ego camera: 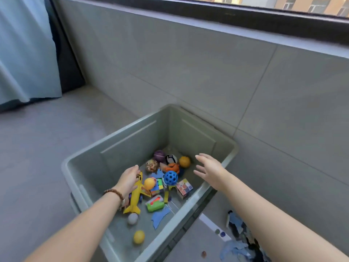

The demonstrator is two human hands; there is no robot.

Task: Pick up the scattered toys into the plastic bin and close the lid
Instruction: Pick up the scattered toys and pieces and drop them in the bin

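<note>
Here, one grey-green rectangular plastic bin (132, 138), open at the top, stands on the grey tiled floor (37, 148) beside a tiled wall (188, 72).

Contents:
- a long yellow plastic toy aeroplane (135, 199)
- a blue perforated rubber ball (170, 177)
- a smooth orange ball (184, 161) and a purple ball (159, 155) at the far end
- a brown woven ball (151, 165)
- a pale-faced puzzle cube (184, 188)
- a green-and-red plastic toy (155, 204)
- a flat blue felt scrap (160, 216)
- a small whitish ball (132, 218)
- a yellow ball (139, 237) nearest the camera

Left hand (128, 179), with a brown beaded bracelet (114, 191) at the wrist, is inside the bin with its fingers bent down against the aeroplane's nose. Whether it grips the aeroplane cannot be told.

Right hand (209, 171) is over the bin's right rim, fingers straight and spread, holding nothing.

Outside the bin, on the floor to the right, lies a heap of blue and dark scraps (238, 242).
</note>
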